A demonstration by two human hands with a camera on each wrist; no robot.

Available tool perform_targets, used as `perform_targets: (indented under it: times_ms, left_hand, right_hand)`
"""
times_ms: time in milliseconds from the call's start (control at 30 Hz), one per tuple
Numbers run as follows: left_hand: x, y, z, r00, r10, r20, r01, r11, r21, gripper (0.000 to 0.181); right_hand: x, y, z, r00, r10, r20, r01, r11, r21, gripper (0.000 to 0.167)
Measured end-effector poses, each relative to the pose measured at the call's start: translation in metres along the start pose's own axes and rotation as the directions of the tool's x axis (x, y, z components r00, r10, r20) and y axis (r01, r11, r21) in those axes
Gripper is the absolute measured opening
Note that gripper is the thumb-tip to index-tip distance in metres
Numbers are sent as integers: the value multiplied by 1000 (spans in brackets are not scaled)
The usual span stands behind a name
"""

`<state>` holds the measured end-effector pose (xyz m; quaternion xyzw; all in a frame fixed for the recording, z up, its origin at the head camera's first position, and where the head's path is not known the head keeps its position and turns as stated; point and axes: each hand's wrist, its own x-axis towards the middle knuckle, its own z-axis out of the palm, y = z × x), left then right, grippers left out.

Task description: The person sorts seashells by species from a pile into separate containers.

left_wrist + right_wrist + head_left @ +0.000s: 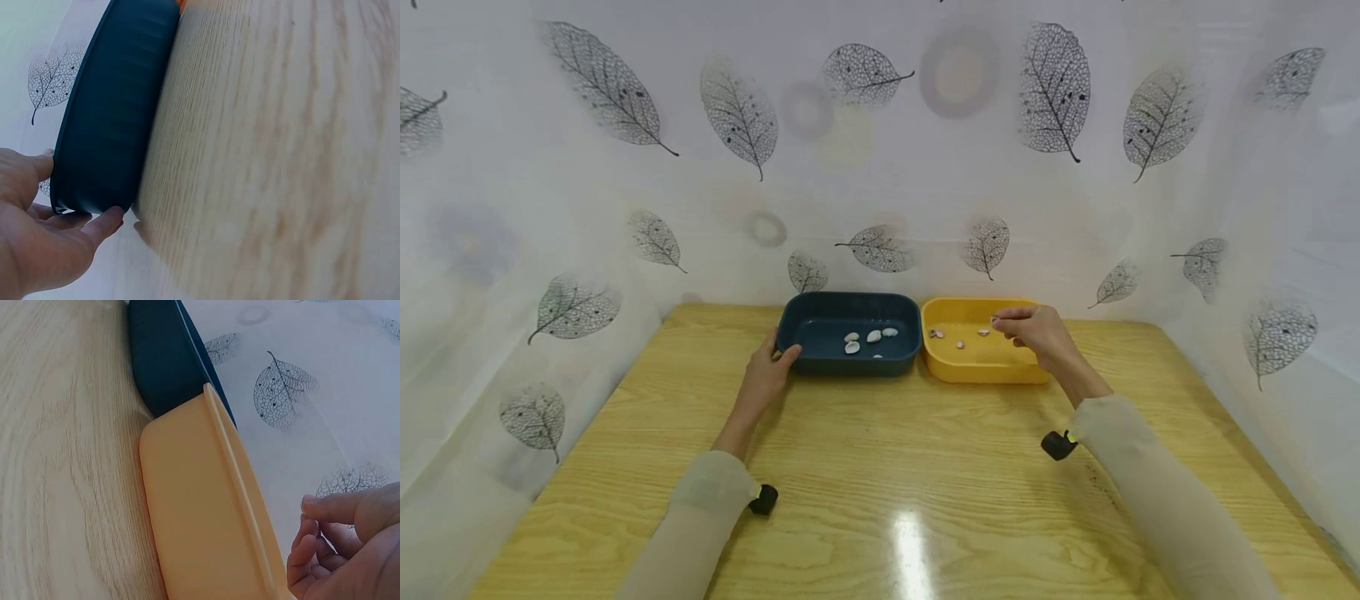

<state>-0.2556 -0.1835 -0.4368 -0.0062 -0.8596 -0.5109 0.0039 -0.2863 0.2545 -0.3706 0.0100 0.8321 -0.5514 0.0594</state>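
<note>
A dark blue tray (850, 367) stands at the back of the table with several white seashells (874, 337) in it. My left hand (766, 371) grips its left end, thumb at the rim and fingers against the outer wall, as the left wrist view also shows. Beside it on the right is a yellow tray (985, 372), holding several smaller shells (960, 344). Over the yellow tray's right part, my right hand (1036, 329) pinches a small whitish seashell (995, 320) between thumb and fingertips. The fingers hide that shell in the right wrist view.
Both trays stand side by side on a wooden table (850, 467), close to a white leaf-patterned curtain (880, 167) along the back and sides. A small black camera (1058, 445) sits at the right wrist and another black camera (763, 499) at the left.
</note>
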Motion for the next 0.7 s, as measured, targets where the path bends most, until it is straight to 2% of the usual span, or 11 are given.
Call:
perform_targets:
  times_ms: [233, 500, 700]
  left_hand:
    - [1, 1, 2, 1000, -2, 2, 2, 1000, 5, 76]
    - [0, 2, 4, 1000, -5, 14, 5, 1000, 3, 75]
    - [1, 3, 2, 1000, -11, 16, 11, 1000, 3, 75]
  right_hand:
    - [10, 7, -1, 999, 22, -37, -22, 1000, 9, 38]
    - [18, 12, 0, 996, 25, -90, -19, 997, 74, 43]
    - [16, 11, 0, 997, 20, -73, -14, 997, 73, 44]
